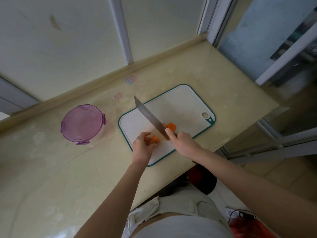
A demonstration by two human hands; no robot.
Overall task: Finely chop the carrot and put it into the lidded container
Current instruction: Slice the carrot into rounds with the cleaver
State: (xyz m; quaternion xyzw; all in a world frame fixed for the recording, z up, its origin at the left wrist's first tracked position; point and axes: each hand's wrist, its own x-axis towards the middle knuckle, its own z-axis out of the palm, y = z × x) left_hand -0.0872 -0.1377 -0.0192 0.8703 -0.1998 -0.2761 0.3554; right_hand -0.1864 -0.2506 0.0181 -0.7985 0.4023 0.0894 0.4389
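Note:
On the white cutting board with a teal rim, my left hand holds an orange carrot piece near the board's front left. My right hand grips the handle of a large knife, forefinger along the spine, blade raised and pointing away to the left. More cut carrot pieces lie on the board to the right of the blade. The round container with a purple clip lid stands closed on the counter left of the board.
The yellowish counter ends at a wall with a raised ledge behind and drops off at the right and front edges. A window frame stands at the right. Small stickers mark the counter behind the board.

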